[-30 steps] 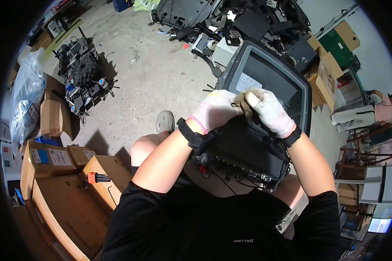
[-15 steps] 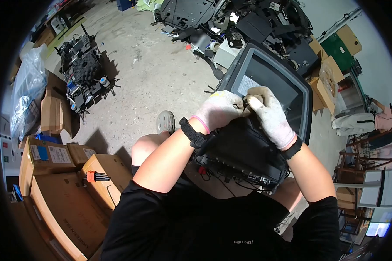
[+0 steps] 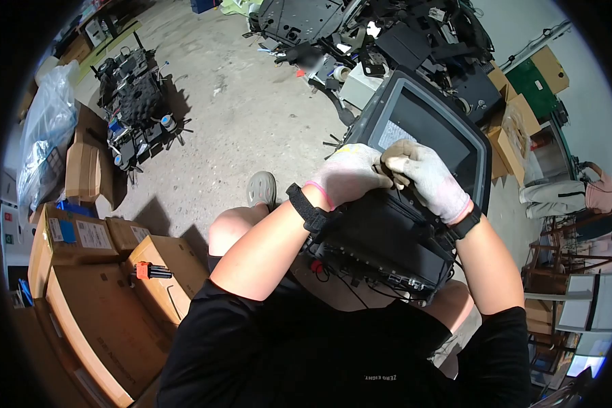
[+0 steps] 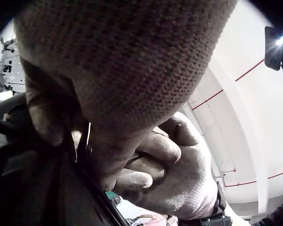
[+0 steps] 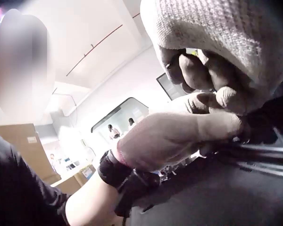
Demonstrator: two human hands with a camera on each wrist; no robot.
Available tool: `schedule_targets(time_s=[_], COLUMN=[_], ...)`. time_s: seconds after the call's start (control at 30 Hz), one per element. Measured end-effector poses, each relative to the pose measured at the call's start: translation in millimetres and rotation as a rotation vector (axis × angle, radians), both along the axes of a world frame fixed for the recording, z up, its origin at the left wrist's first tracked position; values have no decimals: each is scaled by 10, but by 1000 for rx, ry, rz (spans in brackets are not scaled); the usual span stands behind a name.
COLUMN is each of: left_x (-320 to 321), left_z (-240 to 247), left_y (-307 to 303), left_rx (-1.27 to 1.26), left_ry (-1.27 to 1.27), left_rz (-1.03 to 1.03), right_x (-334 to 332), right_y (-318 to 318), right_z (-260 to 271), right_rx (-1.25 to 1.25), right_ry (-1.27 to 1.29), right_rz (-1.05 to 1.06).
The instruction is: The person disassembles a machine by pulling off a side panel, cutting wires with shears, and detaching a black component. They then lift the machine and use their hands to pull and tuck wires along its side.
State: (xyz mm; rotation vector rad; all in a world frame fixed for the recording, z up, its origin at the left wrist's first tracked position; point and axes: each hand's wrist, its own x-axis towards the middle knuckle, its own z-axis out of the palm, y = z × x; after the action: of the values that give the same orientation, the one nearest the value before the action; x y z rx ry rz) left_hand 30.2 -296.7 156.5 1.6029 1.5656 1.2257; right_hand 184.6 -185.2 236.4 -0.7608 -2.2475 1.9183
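Observation:
Both hands wear whitish knit gloves with soiled fingers and meet over a bulky black casing (image 3: 377, 234) on the person's lap. In the head view the left hand (image 3: 350, 175) and right hand (image 3: 425, 178) pinch at one spot, fingers curled and tips touching. A thin black cable (image 5: 264, 150) runs beside the fingertips in the right wrist view; the piece inside the pinch is mostly hidden, and I cannot tell its exact shape. Beyond the hands, the casing has a grey-framed recess (image 3: 449, 126) with a pale label (image 3: 392, 134).
Black parts (image 3: 415, 51) are heaped on the floor ahead. A dark wheeled-looking assembly (image 3: 137, 102) stands at far left. Cardboard boxes (image 3: 102, 319) sit at near left, with an orange-holder hex key set (image 3: 151, 270) on top. Another person (image 3: 557, 194) is at the right.
The hands stay together over the casing. The right hand's fingers have shifted and curled closer to the left fingertips; the view has turned slightly.

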Motion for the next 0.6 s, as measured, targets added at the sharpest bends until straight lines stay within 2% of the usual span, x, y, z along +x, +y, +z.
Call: schedule_targets(time_s=[0.03,0.07,0.1,0.17,0.2,0.3,0.4,0.47,0.53,0.6], left_x=[-11,-14,-12,2,3,0,-1,4,30,36], left_z=[-12,-1,13,50,40,-1,-11,-15,4,28], left_y=[-7,-20,-25,-21,-12,-5,8,1,2,-3], left_rx=[109,218,218,38,38,77,97,74,34,-7], left_ry=[125,250,247,95,95,149,229,79,22,-35], left_rz=[4,8,11,20,20,43,31,22,30,39], right_x=[8,18,37,79,110,161,197,206,207,150], right_y=[-18,-56,-54,-50,-63,-170,-234,-234,-212,-227], right_z=[23,70,31,-52,-7,46,58,87,122,157], right_rx=[210,270,270,415,542,509,345,284,393,311], right_ry=[24,-21,-24,-36,-162,-124,-24,19,80,62], right_rz=[33,-55,-53,-187,-199,-198,-209,-211,-64,-115])
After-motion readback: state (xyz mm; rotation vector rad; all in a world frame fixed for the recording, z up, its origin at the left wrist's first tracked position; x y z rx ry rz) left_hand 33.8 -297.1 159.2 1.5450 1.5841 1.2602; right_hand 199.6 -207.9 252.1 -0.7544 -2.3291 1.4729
